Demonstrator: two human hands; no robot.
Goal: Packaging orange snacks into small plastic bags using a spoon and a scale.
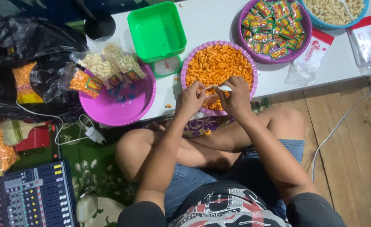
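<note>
Your left hand (190, 97) and right hand (236, 96) pinched small clear bag (219, 88) together over purple basket (194, 59) of orange snacks (219, 65). Risk: basket overhung table (210, 21) edge, elbow push could tip it; loose pinch could spill snacks.

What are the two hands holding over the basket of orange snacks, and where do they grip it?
Both the left hand and right hand pinch a small clear bag by its top edges; how exactly the fingers grip it cannot be told.

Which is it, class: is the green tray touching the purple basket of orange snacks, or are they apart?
Apart. In the head view, a strip of white table shows between the green tray and the purple basket of orange snacks.
</note>
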